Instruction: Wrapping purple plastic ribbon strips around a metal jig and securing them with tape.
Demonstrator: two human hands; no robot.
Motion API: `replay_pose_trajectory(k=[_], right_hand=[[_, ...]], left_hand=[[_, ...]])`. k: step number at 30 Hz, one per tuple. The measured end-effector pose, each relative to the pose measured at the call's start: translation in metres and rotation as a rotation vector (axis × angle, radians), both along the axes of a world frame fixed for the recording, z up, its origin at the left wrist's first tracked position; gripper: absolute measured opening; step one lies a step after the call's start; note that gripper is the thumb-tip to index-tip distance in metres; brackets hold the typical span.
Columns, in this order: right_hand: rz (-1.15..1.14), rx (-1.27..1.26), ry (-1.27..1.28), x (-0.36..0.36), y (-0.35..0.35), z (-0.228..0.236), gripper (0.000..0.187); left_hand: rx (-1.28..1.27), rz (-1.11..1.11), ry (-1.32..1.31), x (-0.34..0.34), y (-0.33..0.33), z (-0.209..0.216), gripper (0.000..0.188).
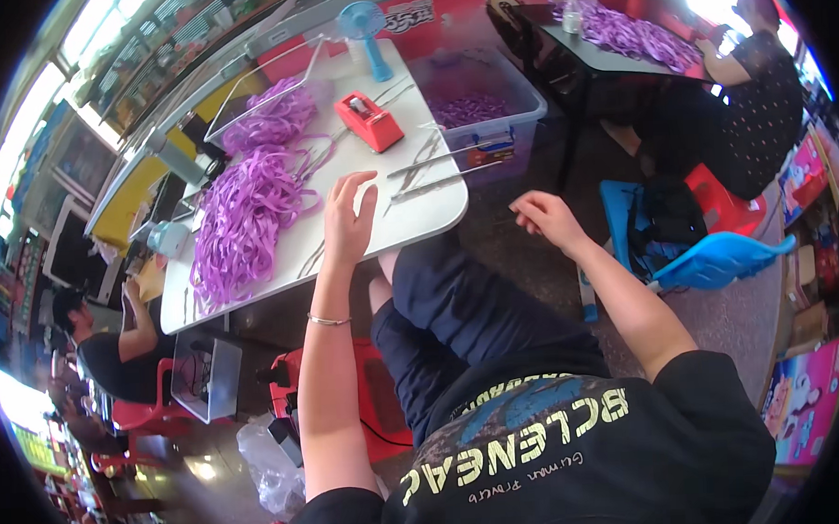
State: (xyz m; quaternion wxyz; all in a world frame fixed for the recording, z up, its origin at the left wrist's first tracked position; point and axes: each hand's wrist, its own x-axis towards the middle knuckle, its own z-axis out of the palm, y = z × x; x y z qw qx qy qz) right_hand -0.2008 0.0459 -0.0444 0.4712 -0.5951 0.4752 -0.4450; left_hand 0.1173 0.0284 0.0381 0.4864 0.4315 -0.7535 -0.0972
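Note:
My left hand (pixel 350 218) is over the near edge of the white table (pixel 344 247), thumb and fingers apart, holding nothing I can see. To the right of the table, my right hand (pixel 551 221) is in the air, its fingers loosely bent and nothing visible in them. Between the two hands, several thin metal strips (pixel 425 184) lie at the table's right corner, some sticking out past its edge. A red tape dispenser (pixel 368 122) stands just beyond my left hand. Left of that hand is a heap of purple ribbon straps (pixel 244 218), spilling from a clear bin (pixel 310 68).
A blue fan (pixel 362 26) stands at the table's far end. On the floor beyond the right corner is a clear plastic tub (pixel 493 132) with purple straps. People sit at left and far right. A blue chair (pixel 719 260) stands at the right.

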Motion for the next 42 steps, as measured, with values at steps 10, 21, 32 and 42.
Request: replay_pose_trajectory(k=[10, 21, 32, 42], right_hand=[[-0.254, 0.659, 0.193, -0.121, 0.125, -0.101, 0.027], [-0.117, 0.568, 0.297, -0.103, 0.087, -0.044, 0.028], [-0.044, 0.546, 0.341, -0.101, 0.081, -0.008, 0.027], [0.053, 0.352, 0.414, -0.099, 0.057, 0.059, 0.029]], left_hand=[[0.083, 0.052, -0.268, 0.000, -0.026, -0.051, 0.032], [0.106, 0.064, -0.331, 0.005, -0.035, -0.064, 0.036], [0.143, 0.098, -0.372, 0.008, -0.035, -0.065, 0.039], [0.180, 0.086, -0.363, 0.007, -0.033, -0.060, 0.039]])
